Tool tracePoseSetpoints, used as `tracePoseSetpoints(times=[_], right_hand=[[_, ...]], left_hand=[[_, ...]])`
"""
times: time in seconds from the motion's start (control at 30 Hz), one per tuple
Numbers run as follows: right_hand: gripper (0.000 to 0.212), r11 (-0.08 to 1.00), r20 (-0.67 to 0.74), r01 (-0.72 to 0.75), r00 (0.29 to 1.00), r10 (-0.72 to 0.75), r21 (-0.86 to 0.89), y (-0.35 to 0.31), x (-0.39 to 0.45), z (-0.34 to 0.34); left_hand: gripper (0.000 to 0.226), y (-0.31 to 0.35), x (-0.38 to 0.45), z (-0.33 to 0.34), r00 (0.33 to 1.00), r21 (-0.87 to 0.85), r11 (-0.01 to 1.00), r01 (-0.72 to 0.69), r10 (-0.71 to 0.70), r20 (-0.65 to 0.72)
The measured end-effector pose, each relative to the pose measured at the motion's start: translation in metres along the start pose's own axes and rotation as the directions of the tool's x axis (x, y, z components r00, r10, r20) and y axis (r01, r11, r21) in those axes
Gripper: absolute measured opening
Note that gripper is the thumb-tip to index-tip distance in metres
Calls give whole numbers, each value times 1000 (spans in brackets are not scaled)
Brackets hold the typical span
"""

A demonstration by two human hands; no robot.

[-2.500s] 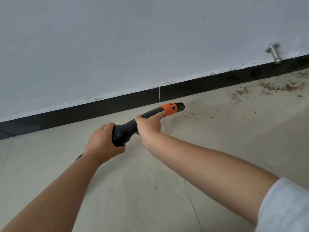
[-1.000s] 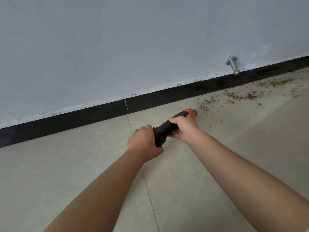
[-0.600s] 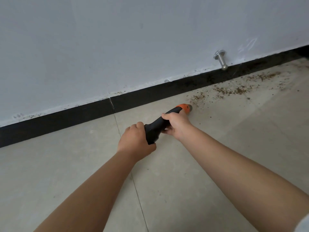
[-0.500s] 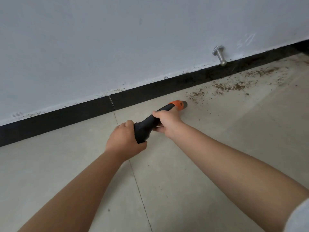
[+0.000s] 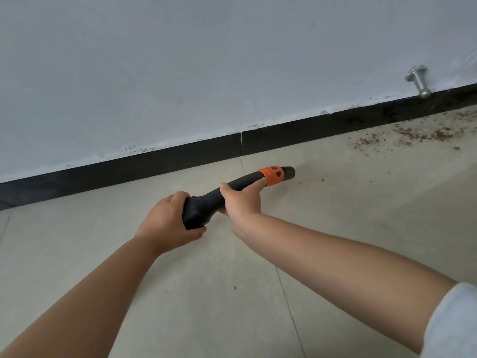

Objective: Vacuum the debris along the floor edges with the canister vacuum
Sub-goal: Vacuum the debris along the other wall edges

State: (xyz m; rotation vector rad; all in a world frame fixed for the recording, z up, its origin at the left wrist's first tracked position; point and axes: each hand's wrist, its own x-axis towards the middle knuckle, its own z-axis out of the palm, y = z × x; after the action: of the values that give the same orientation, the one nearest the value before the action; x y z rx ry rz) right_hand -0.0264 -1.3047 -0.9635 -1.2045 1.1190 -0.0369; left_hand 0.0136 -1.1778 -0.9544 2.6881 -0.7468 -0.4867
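Debris [image 5: 423, 135] scattered on beige tile floor [image 5: 361, 215] (along black baseboard [image 5: 154, 161]); both hands grip vacuum nozzle [image 5: 232, 192].

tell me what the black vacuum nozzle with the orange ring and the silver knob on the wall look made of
Black vacuum nozzle with orange ring: likely moulded plastic, matte with a dull sheen. Silver knob above the skirting: probably brushed metal, given its soft grey highlights.

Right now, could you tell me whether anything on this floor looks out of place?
Yes: brown crumbs lie scattered on the floor tiles by the black skirting board, below the metal doorstop. The vacuum nozzle has not reached them.
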Motion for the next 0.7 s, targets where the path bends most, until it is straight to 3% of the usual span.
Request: tracePoseSetpoints(times=[0.13, 0.27, 0.7], right_hand=[[96, 997, -6, -59, 998, 59, 52, 8, -6, 7], [91, 996, -4, -24, 1000, 24, 84, 8, -8, -10], [78, 971, -91, 11, 996, 11, 240, -10, 34, -121]], left_hand=[[41, -11, -4, -1, 998, 29, 999, -26, 24, 50], [38, -4, -1, 3, 994, 67, 995, -73, 67, 86], [40, 111, 29, 47, 968, 107, 968, -228, 213, 131]])
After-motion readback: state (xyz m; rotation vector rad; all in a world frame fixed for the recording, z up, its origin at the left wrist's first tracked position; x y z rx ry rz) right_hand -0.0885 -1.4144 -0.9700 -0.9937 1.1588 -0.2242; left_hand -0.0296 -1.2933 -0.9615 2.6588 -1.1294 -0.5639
